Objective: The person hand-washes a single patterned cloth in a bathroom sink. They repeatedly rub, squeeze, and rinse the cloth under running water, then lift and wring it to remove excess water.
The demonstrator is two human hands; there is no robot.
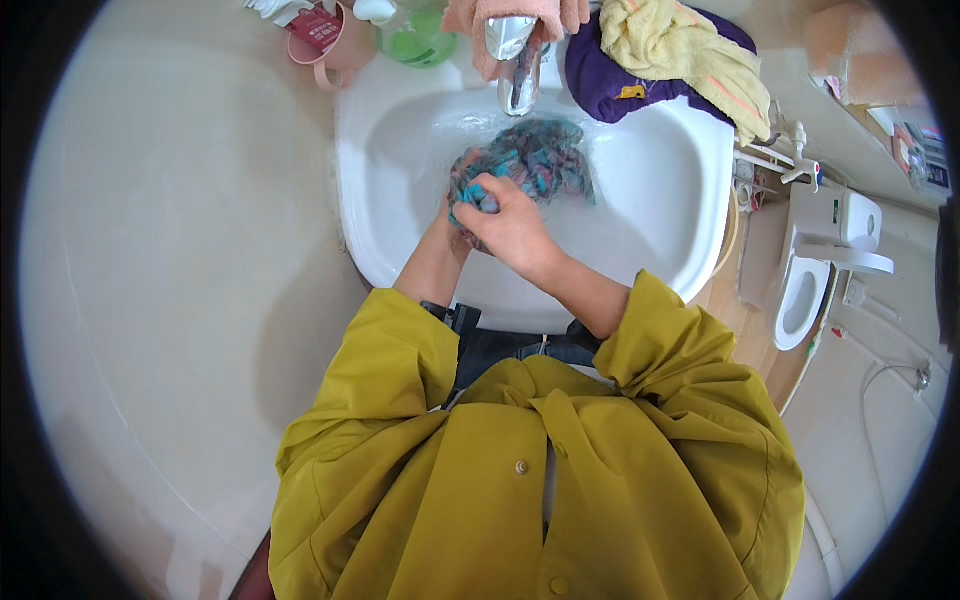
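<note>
A wet, multicoloured cloth (536, 161) in dark teal, blue and pink lies bunched in the white washbasin (652, 225), partly in water. My right hand (514, 229) grips a wad of it at the near left end, fingers curled over a bright blue fold. Beneath the same wad is my left hand (456, 234), mostly hidden by the cloth and the right hand; it appears to hold the bunch from below. Above the far end of the cloth hangs the chrome faucet (519, 86).
A pink mug (341, 49) holding packets and a bottle of green liquid (420, 41) stand on the rim at back left. A peach towel (491, 11) drapes around the faucet. Purple cloth (600, 75) and a yellow towel (675, 45) overhang the back right. A toilet (802, 300) stands farther right.
</note>
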